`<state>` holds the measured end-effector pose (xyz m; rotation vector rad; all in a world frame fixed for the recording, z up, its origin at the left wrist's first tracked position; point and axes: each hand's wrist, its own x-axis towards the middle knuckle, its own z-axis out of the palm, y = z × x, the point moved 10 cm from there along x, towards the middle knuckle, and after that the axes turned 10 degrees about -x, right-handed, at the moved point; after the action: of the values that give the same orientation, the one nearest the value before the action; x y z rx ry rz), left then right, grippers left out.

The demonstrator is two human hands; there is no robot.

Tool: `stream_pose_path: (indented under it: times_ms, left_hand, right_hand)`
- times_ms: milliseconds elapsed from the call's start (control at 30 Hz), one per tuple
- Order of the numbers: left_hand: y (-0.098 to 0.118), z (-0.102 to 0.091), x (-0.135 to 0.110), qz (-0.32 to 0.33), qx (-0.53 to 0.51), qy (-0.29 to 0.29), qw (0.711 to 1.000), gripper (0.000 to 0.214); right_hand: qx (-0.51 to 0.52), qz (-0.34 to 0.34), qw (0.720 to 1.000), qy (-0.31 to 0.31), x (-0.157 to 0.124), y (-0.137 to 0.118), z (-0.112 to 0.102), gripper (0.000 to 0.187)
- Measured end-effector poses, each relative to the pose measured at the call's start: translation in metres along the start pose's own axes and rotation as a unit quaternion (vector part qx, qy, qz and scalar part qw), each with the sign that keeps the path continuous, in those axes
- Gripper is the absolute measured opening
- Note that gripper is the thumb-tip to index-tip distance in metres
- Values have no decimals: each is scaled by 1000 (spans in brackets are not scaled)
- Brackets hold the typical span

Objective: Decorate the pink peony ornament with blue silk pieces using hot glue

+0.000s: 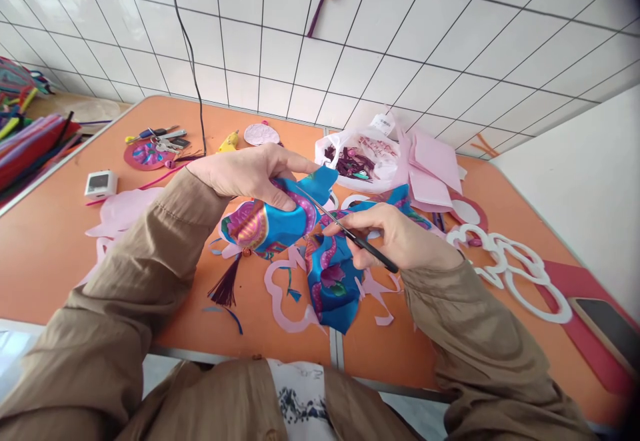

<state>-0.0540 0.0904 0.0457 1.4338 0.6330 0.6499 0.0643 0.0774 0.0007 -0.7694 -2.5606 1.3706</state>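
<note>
My left hand (250,173) is closed on a piece of blue patterned fabric (273,222), pinching its upper edge with thumb and fingers above the orange table (45,248). My right hand (400,236) grips a pair of black-handled scissors (345,226), whose blades point up and left into the fabric near my left fingertips. A second piece of the same blue fabric (333,281) lies on the table under my hands. A dark purple tassel (227,284) hangs below the held piece.
Pink paper offcuts (287,298) lie around the fabric. A plastic bag of trimmings (360,158) and pink sheets (433,164) sit behind. White cut-out rings (515,271) lie right, next to a phone (607,324). Keys (160,138), a glue gun (229,141) and a small white device (100,184) lie left.
</note>
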Motion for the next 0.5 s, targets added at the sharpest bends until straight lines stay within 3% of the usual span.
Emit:
stream_pose_path:
  times_ms: [233,367,500]
  left_hand:
    - [-3,-9,1,-28,7,78,997,46]
    - [-8,-6,2,-51,-20,77,996,48]
    - [-4,-3,3,-16,-28,51,998,44]
  right_hand:
    - [8,0,1000,-7,1,1,3,58]
    - [16,11,1000,4,2,5,2,65]
    - [28,22,999,5,2,8,2,63]
